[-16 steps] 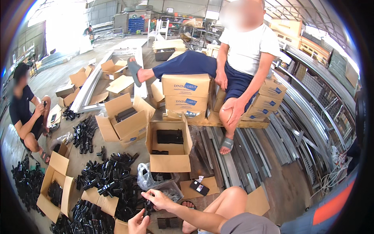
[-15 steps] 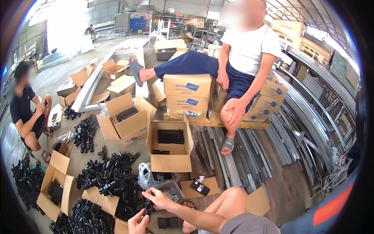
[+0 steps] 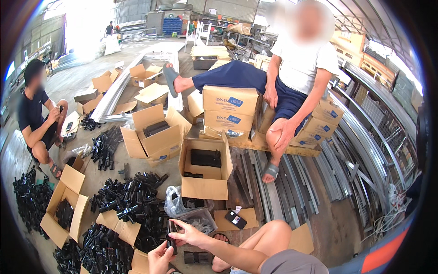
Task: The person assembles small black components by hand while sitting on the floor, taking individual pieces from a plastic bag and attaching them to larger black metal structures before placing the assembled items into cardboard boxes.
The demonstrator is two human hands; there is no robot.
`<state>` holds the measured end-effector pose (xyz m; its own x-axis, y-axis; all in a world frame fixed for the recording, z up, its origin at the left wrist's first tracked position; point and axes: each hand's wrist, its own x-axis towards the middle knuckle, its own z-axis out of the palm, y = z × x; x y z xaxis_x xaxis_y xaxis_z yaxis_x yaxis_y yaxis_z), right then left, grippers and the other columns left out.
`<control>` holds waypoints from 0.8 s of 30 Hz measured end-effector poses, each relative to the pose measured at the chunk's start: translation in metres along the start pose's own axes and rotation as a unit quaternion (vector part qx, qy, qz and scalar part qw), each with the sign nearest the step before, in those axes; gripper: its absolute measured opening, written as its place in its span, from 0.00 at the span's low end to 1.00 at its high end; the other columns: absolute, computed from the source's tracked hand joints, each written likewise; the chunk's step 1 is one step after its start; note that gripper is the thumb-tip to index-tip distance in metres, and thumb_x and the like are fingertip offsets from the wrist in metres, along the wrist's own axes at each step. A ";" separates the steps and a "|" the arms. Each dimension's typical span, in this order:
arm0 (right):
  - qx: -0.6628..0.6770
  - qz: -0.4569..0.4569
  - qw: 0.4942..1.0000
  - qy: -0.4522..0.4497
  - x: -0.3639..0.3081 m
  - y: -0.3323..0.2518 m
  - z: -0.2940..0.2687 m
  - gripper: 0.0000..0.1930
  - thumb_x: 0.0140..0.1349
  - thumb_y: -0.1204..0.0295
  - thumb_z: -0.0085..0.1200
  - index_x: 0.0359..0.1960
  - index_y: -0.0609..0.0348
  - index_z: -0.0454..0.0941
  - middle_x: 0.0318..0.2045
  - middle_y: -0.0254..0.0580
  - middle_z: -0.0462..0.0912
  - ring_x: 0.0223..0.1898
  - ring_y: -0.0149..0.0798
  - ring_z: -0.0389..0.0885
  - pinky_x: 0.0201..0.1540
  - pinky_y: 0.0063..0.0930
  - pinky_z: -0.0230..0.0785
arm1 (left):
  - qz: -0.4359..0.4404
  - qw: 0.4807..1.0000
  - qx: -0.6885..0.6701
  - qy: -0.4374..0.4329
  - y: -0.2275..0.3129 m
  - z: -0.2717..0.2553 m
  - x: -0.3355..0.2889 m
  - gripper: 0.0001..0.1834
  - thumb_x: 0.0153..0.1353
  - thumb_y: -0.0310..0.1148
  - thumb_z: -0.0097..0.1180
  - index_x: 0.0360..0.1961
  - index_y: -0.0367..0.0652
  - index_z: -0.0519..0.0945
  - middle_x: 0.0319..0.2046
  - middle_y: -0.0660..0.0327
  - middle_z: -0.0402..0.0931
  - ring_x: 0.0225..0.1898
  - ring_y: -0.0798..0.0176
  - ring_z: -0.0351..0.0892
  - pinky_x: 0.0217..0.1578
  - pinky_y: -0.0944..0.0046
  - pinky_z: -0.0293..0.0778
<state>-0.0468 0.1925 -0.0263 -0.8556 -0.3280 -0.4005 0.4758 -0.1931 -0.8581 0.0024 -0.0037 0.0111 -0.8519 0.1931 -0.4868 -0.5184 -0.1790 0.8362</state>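
My right hand pinches a glossy black elongated fitting between thumb and fingers, holding it roughly upright. My left hand closes on the lower end of the same piece. Just left of my hands spreads a heap of similar black fittings. Close to my right wrist, several black pieces stand side by side in a neat row on the floor. Beyond my right hand sit a clear plastic bag and a grey plastic bin.
Open cardboard boxes with black pieces inside stand ahead and at left. A phone lies on flat cardboard. One person sits on stacked cartons; another squats at far left, handling a small piece. Long metal profiles cover the floor at right.
The black fitting now shows more upright and higher above my fingers. My hands have shifted slightly, and the whole view has swung a little to the left.
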 end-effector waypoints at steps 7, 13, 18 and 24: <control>-0.009 0.024 0.999 0.023 -0.003 -0.008 0.005 0.44 0.69 0.58 0.66 0.78 0.58 0.53 0.43 0.47 0.86 0.39 0.35 0.87 0.42 0.32 0.82 | -0.036 0.999 -0.029 -0.018 0.004 0.000 0.001 0.26 0.71 0.29 0.60 0.68 0.34 0.73 0.50 0.56 0.83 0.45 0.65 0.85 0.47 0.65 0.85; -0.041 0.044 0.998 0.010 -0.002 -0.008 0.000 0.47 0.67 0.55 0.67 0.78 0.63 0.52 0.45 0.49 0.85 0.40 0.37 0.87 0.42 0.33 0.83 | -0.079 0.996 -0.033 -0.025 0.023 0.006 -0.011 0.28 0.68 0.28 0.64 0.68 0.34 0.74 0.54 0.55 0.81 0.48 0.62 0.84 0.48 0.63 0.82; -0.014 0.049 0.999 0.003 0.002 -0.004 -0.007 0.47 0.66 0.54 0.67 0.78 0.62 0.52 0.46 0.48 0.84 0.41 0.36 0.87 0.42 0.33 0.83 | -0.073 0.996 -0.043 -0.030 0.030 0.012 -0.014 0.26 0.70 0.28 0.62 0.67 0.34 0.75 0.54 0.56 0.82 0.49 0.62 0.83 0.49 0.62 0.81; -0.009 0.085 0.996 -0.025 0.002 -0.007 -0.009 0.49 0.67 0.53 0.67 0.80 0.58 0.48 0.46 0.46 0.85 0.40 0.35 0.87 0.45 0.34 0.83 | -0.075 0.994 -0.053 -0.051 0.026 0.008 -0.014 0.25 0.72 0.31 0.60 0.68 0.36 0.75 0.54 0.59 0.82 0.52 0.65 0.82 0.51 0.63 0.79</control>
<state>-0.0536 0.2018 -0.0244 -0.7510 -0.4011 -0.5245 0.6092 -0.1144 -0.7847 0.0017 -0.0029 0.0414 -0.7549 0.3214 -0.5717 -0.6490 -0.2399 0.7220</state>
